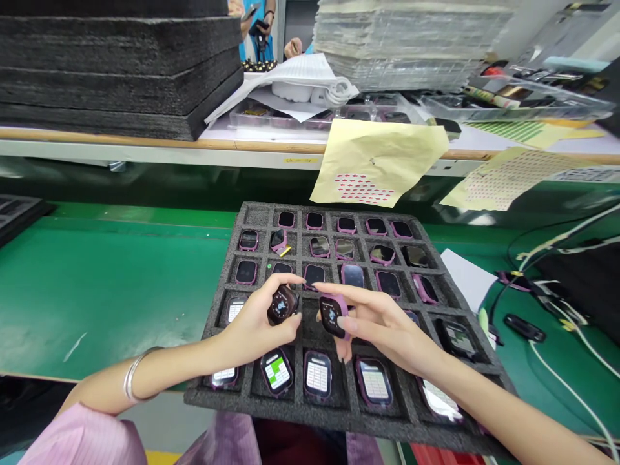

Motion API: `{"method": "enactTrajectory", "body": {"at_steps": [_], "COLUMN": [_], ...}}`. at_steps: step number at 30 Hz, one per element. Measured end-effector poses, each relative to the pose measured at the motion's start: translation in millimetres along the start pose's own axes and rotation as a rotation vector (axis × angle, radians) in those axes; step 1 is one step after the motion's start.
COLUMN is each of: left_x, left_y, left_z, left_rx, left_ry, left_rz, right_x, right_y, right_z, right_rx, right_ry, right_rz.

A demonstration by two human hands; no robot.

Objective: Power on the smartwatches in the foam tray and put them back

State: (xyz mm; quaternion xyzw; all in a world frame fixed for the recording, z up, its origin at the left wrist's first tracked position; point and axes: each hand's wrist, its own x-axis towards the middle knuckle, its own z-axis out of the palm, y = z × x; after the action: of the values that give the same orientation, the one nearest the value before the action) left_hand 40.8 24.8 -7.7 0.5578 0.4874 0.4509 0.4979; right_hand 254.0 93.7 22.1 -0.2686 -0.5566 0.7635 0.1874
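Observation:
Between the thumb and fingers of my left hand (pixel 256 316) is a dark watch body (pixel 281 306) with its screen lit. My right hand (pixel 392 326) grips a purple smartwatch body (pixel 332 316), tilted, its dark face showing a small lit picture. Both hands are above a black foam tray (pixel 271 408) divided into square compartments. Several more purple-rimmed watch bodies lie in it, including one with a green and white screen (pixel 278 372) and one with a white grid screen (pixel 318 375). My forearms and hands cover some compartments.
The tray rests on a green bench top (pixel 121 284). Cables (pixel 576 323) and a small black device (pixel 524 328) lie at the right. A shelf behind carries black foam stacks (pixel 121 71), plastic trays (pixel 402 45) and a hanging yellow sheet (pixel 378 158). Another person's hands (pixel 264 22) show beyond.

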Motion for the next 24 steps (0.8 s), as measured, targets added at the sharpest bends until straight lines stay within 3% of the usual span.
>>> {"method": "enactTrajectory", "body": {"at_steps": [4, 9, 24], "left_x": [5, 11, 8], "left_y": [-3, 0, -8], "left_z": [2.7, 4.4, 6.6], "left_rx": [-0.259, -0.42, -0.413], "left_ry": [-0.073, -0.032, -0.059], "left_rz": [-0.154, -0.248, -0.17], "right_x": [5, 9, 5], "right_y": [1, 6, 7], "right_z": [0, -3, -2], "right_rx": [0.061, -0.012, -0.118], "right_ry": [-0.014, 0.034, 0.114], "right_rz": [0.034, 0.024, -0.019]}}
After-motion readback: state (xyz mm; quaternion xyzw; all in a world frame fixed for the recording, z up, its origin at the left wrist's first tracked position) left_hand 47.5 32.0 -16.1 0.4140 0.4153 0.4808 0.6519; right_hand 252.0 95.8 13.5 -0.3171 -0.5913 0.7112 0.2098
